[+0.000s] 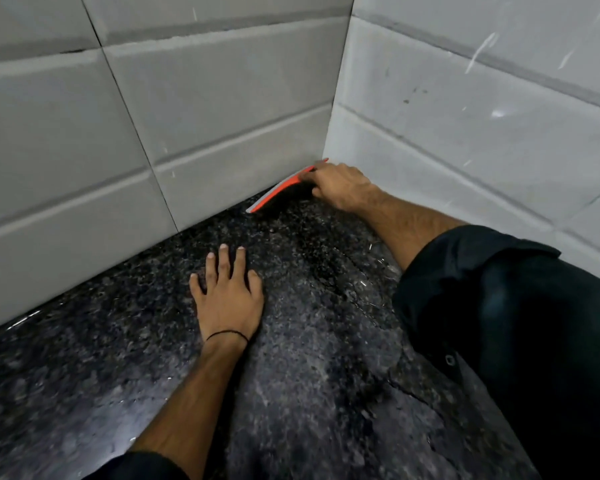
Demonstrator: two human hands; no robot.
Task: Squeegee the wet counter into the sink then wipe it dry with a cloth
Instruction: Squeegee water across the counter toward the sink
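The counter (309, 341) is dark speckled granite, wet and glossy in patches. In the far corner where the two tiled walls meet, my right hand (340, 187) grips a squeegee (278, 194) with an orange and grey blade. The blade lies along the base of the back wall, its edge down on the stone. My left hand (227, 292) rests flat on the counter nearer to me, fingers spread, holding nothing. A thin black band circles its wrist. No sink and no cloth are in view.
Pale grey tiled walls close the counter at the back (153, 116) and on the right (482, 133). My dark right sleeve (499, 323) hangs over the counter's right side. The stone stretches on toward the lower left.
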